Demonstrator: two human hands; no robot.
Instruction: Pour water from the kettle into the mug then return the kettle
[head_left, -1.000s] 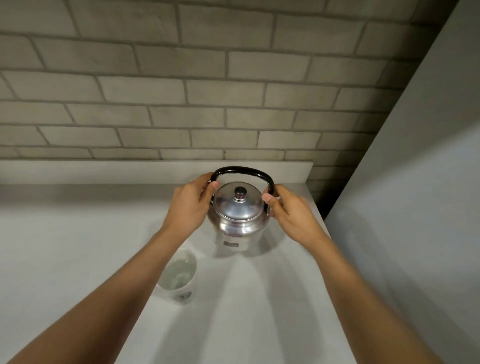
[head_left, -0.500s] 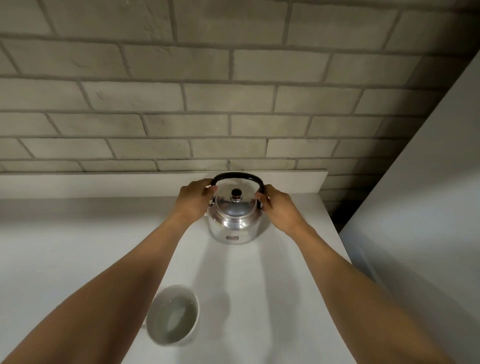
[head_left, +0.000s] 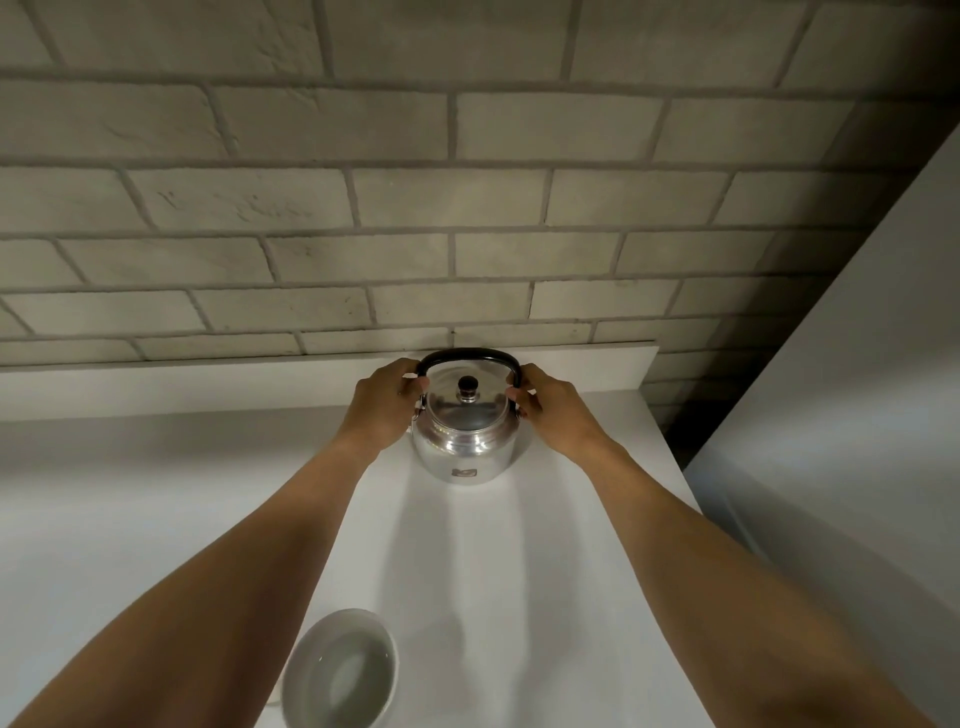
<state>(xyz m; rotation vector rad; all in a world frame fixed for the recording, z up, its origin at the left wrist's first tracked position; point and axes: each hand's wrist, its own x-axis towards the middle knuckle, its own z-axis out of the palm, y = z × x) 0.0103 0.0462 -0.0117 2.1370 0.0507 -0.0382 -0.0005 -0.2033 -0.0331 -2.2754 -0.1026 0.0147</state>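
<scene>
A shiny steel kettle with a black arched handle and a black lid knob stands upright on the white counter, close to the back ledge. My left hand grips the left end of the handle and my right hand grips the right end. A white mug with water in it stands near the front edge, beside my left forearm.
A grey brick wall rises behind a low white ledge. A tall grey panel closes off the right side, with a dark gap between it and the counter's right edge.
The kettle and both hands have moved away from me toward the back ledge, and the kettle now rests on the counter. The mug has slid lower in view.
</scene>
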